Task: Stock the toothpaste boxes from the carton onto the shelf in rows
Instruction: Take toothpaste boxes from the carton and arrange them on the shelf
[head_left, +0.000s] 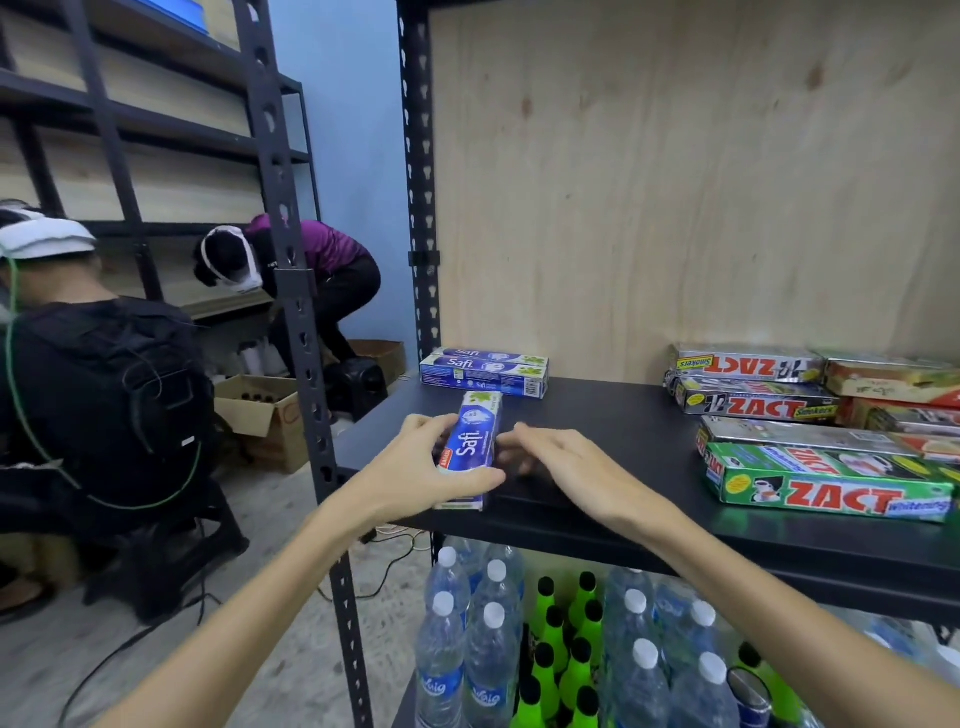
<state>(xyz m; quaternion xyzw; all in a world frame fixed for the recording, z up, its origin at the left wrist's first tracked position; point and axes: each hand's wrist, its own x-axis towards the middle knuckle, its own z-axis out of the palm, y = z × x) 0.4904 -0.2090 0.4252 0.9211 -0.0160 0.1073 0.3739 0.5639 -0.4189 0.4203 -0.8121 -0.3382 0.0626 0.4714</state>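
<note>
Blue Safi box (470, 447) flat, shelf (597, 431) front edge

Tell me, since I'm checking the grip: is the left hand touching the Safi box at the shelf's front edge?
Touching. The head view shows the left hand gripping the Safi box, thumb across its near end and fingers along its left side.

Two bare forearms in shot, coming up from the bottom edge, and there's no sleeve on either one, no cuff at the wrists. Left hand (415, 467): no ring on the fingers that show, no glove, no watch or band at the wrist. Right hand (566, 462): the same, bare fingers, nails short, wrist plain. Both arms slim and uncovered as far down as the picture goes.
</note>
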